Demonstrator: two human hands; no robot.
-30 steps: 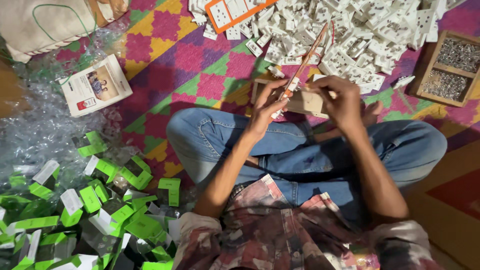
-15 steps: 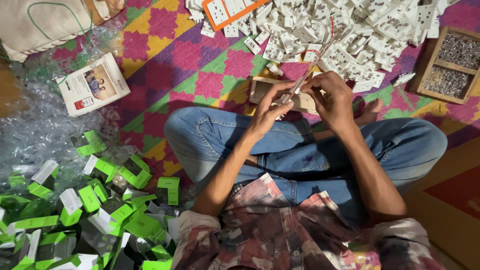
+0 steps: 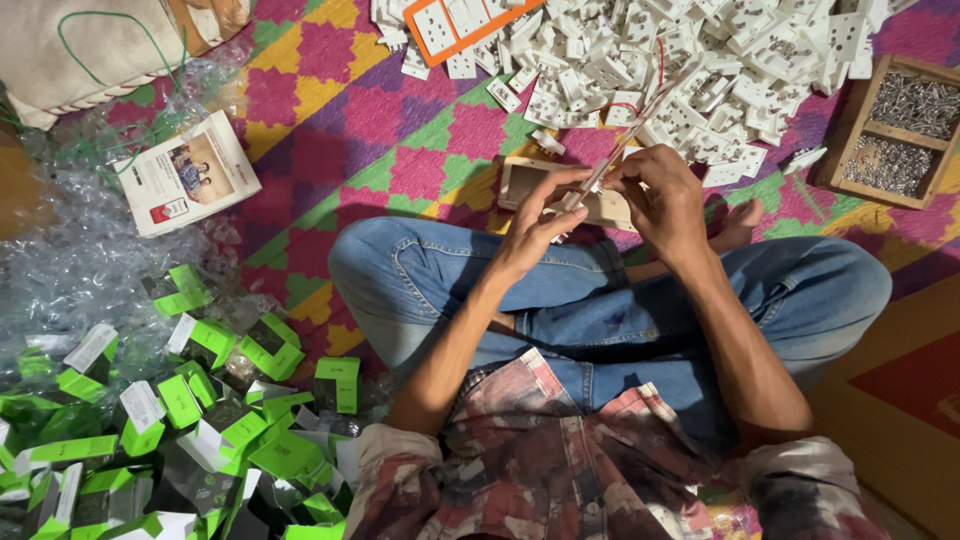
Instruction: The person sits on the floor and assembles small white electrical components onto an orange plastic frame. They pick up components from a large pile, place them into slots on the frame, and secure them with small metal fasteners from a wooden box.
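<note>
Seated cross-legged on a patterned mat (image 3: 330, 150), a person pinched a thin strip (image 3: 625, 145) between both hands – left hand (image 3: 535, 228) low, right hand (image 3: 665, 195) above, fingers closed on it – over a small wooden box (image 3: 520, 182). White socket parts (image 3: 700, 60) lay heaped beyond; a screw tray (image 3: 895, 135) right, green packets (image 3: 200, 400) left.

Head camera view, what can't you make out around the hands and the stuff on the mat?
- Thin strip held by both hands: its lower end is hidden by the left hand and right hand.
- Small wooden box: contents hidden by the hands.
- Wooden tray: cut off by the right edge; its metal bits are too small to identify.
- Pile of white parts: cut off by the top edge.
</note>
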